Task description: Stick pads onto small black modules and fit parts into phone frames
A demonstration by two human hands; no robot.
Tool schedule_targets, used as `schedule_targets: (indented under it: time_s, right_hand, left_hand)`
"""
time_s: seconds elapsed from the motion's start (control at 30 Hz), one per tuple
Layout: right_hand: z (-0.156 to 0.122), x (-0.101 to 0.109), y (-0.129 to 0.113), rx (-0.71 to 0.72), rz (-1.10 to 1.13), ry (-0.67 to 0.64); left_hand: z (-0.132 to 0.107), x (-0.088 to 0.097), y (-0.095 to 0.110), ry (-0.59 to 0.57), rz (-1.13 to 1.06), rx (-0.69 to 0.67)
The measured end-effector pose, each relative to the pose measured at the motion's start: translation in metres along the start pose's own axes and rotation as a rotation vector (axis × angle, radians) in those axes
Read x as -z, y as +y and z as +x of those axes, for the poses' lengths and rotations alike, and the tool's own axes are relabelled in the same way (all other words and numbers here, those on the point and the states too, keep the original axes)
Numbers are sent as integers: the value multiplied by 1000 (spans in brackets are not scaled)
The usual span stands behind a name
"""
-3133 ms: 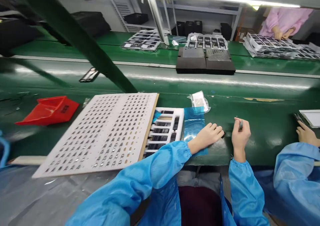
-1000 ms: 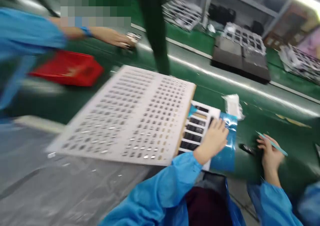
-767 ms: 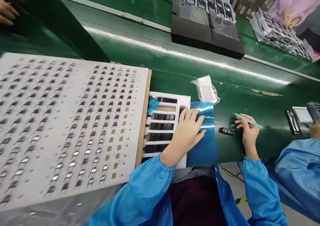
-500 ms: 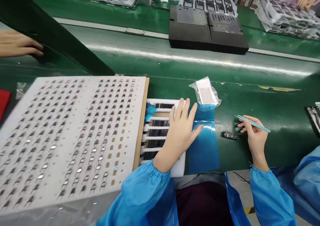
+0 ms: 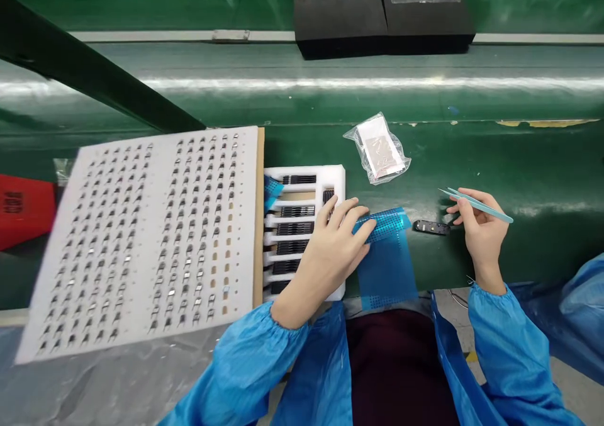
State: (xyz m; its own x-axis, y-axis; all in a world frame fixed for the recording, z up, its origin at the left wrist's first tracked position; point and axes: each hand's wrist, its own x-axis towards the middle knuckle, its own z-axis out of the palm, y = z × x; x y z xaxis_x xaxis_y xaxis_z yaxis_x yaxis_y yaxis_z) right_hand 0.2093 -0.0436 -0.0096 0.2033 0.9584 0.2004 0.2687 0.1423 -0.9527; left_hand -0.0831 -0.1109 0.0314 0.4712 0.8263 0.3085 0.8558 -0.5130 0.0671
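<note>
Left hand (image 5: 328,269), fingers spread flat on blue perforated film (image 5: 389,262), beside white foam tray (image 5: 304,187). Right hand (image 5: 481,234), fingers pinching teal tweezers (image 5: 476,202), near small black part (image 5: 431,227).

My left hand (image 5: 330,259) has moved onto the blue perforated plastic film (image 5: 389,262). The sheet lay flat and square before; now its top edge is lifted and skewed toward 2 o'clock under my fingers (image 5: 352,215).
</note>
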Motion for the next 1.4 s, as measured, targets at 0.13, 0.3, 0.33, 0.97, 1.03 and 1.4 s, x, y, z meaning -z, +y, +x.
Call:
schedule_targets:
  time_s: [0.13,0.3,0.33,0.97,1.03,1.4]
  right_hand:
    - [1,-1,1,16,2,8]
    - [1,-1,-2,64,-14,3]
    - [-2,-1,-5,84,-14,6]
    - [-68,-7,-31,-76,394,-308]
    - [-68,-2,-30,-154,408,-381]
    - [-67,9,-29,115,177,-465]
  left_hand:
    - [-1,-9,12,-56,-133,23]
    - [13,-28,23,-69,-165,155]
    - [15,-30,24,-79,-196,197]
    - [6,-6,43,-43,-787,420]
    - [5,-7,47,-50,-796,428]
    - [6,-11,49,-92,-860,438]
